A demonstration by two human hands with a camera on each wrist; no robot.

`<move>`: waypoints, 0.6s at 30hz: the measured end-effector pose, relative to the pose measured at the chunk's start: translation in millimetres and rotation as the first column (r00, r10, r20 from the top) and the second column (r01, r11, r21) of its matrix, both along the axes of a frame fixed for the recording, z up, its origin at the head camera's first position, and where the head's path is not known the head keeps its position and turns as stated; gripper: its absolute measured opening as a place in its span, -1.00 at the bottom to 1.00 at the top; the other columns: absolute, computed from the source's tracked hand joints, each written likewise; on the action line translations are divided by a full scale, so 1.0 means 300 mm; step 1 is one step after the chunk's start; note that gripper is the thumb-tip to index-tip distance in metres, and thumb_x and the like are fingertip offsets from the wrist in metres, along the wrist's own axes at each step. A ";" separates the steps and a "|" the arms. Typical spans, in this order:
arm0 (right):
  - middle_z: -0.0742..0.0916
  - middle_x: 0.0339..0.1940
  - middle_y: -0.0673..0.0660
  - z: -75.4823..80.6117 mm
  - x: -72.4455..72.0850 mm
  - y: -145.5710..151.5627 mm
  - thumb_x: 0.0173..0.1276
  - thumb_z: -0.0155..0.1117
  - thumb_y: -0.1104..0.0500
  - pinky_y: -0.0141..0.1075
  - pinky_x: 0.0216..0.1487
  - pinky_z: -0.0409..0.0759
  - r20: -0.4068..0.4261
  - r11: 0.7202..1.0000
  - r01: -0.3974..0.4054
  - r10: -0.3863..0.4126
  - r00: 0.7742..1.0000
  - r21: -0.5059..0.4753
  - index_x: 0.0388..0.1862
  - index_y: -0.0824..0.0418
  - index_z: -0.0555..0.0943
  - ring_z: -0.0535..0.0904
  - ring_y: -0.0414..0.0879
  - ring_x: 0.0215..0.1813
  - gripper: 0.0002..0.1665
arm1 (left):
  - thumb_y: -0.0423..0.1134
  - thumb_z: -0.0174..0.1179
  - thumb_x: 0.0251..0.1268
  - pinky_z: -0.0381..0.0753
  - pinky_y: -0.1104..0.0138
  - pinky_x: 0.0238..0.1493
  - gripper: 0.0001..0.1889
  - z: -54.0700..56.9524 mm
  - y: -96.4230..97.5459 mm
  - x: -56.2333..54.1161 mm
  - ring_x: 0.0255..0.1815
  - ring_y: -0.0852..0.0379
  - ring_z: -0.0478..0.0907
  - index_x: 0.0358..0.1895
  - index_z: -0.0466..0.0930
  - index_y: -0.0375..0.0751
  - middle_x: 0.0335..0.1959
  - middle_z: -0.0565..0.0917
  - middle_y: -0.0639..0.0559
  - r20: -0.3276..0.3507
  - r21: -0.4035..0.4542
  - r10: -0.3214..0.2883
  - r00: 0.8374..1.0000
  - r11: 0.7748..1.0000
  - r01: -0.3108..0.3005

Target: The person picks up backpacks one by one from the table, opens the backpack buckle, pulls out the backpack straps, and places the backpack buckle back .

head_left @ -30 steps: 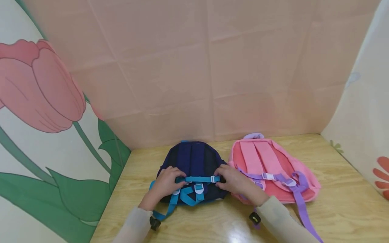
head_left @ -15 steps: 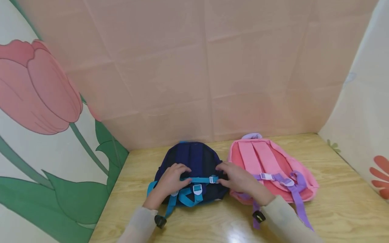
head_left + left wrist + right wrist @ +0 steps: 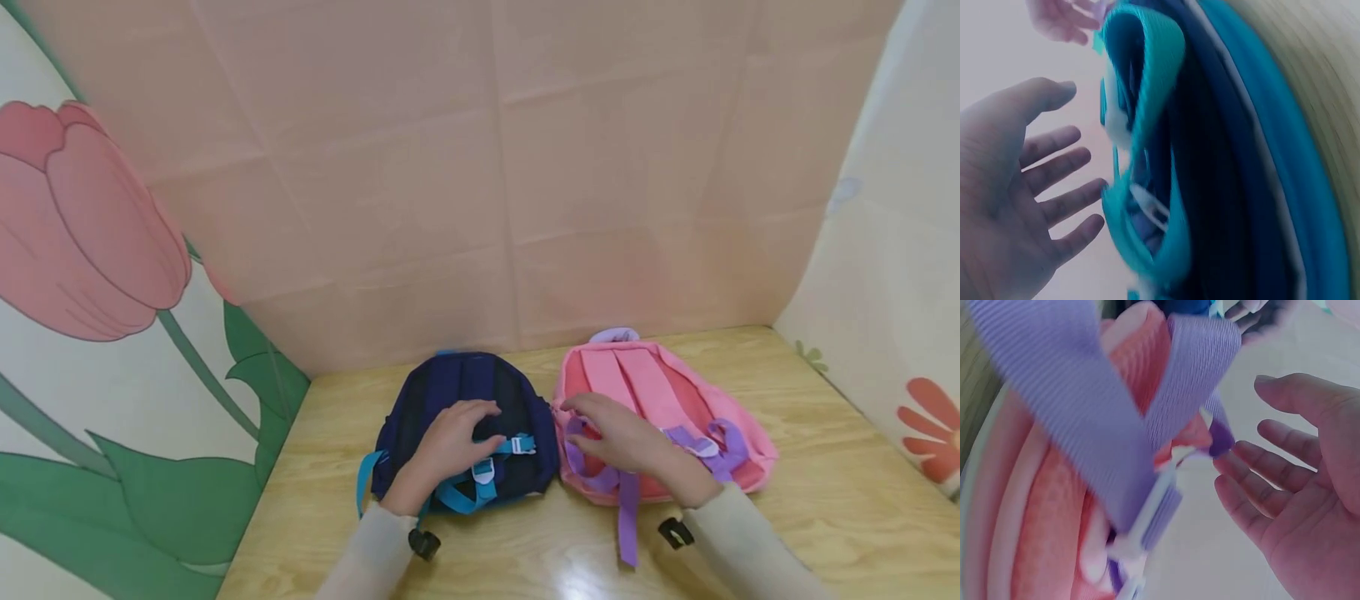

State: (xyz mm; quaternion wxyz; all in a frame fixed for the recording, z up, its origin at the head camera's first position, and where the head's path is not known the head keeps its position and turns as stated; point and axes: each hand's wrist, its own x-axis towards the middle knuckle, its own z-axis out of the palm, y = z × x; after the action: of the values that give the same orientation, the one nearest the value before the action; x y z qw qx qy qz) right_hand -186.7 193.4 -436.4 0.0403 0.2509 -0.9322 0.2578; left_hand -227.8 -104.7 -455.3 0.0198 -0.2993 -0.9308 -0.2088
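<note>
A small navy backpack (image 3: 450, 387) lies with its straps facing up, its turquoise webbing (image 3: 461, 498) looped over the lower part. My left hand (image 3: 453, 437) hovers over that backpack, holding nothing; in the left wrist view its fingers are spread beside the turquoise strap (image 3: 1161, 56). Beside it lies a pink backpack (image 3: 660, 379) with purple webbing (image 3: 628, 521) hanging off its front edge. Over its left part is my right hand (image 3: 615, 433), fingers apart and holding nothing. A white buckle (image 3: 517, 444) shows on the turquoise chest strap. My right hand partly hides the purple chest strap.
Both backpacks lie side by side on a wooden table (image 3: 322, 467). Behind it hangs a plain pinkish-brown backdrop (image 3: 390, 208). Panels with a printed tulip (image 3: 112, 242) and a red flower (image 3: 930, 425) flank the sides.
My hands have let go of the turquoise chest strap. Both have shifted right, the right hand from the navy backpack to above the pink one. The view has turned slightly.
</note>
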 end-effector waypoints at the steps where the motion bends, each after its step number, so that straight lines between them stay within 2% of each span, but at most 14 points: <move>1: 0.68 0.09 0.18 0.001 0.001 0.012 0.30 0.45 0.21 0.03 0.13 0.61 -0.004 1.000 0.002 -0.002 1.000 0.000 0.23 0.27 0.55 0.61 0.04 0.06 -0.47 | 0.14 0.24 0.40 0.36 -0.09 0.38 -0.51 0.004 0.012 0.001 0.41 0.01 0.41 0.30 0.58 0.05 0.38 0.53 0.11 0.004 0.001 -0.002 1.000 1.000 0.002; 9: 0.69 0.11 0.18 0.004 0.023 0.102 0.34 0.41 0.18 0.04 0.11 0.61 0.020 0.999 0.053 -0.053 0.998 0.000 0.26 0.24 0.55 0.63 0.10 0.11 -0.48 | 0.13 0.25 0.39 0.39 -0.05 0.37 -0.48 0.018 0.111 0.003 0.37 0.03 0.46 0.32 0.56 0.05 0.35 0.56 0.12 -0.042 0.008 -0.052 0.998 0.999 0.053; 14: 0.71 0.07 0.17 -0.005 0.041 0.171 0.35 0.43 0.14 -0.02 0.03 0.63 0.025 0.997 0.070 -0.071 0.997 0.006 0.27 0.22 0.55 0.65 0.06 0.06 -0.46 | 0.15 0.23 0.40 0.39 -0.03 0.38 -0.48 0.025 0.174 0.016 0.38 0.06 0.45 0.34 0.55 0.07 0.34 0.57 0.14 -0.019 0.024 -0.073 0.997 0.997 0.073; 18: 0.72 0.07 0.20 -0.018 0.061 0.225 0.33 0.44 0.14 0.02 0.03 0.62 -0.017 0.997 0.072 -0.072 0.997 -0.009 0.24 0.26 0.56 0.66 0.09 0.04 -0.47 | 0.14 0.25 0.38 0.41 0.01 0.37 -0.47 0.028 0.229 0.025 0.36 0.08 0.46 0.34 0.55 0.06 0.32 0.58 0.15 -0.021 0.022 -0.083 0.996 0.996 0.083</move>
State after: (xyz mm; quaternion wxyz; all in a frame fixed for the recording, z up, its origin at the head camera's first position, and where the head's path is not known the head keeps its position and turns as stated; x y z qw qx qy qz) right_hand -168.4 260.9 -441.8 0.0585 0.2192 -0.9391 0.2581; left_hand -220.4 -36.1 -447.0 0.0239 -0.3394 -0.9149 -0.2172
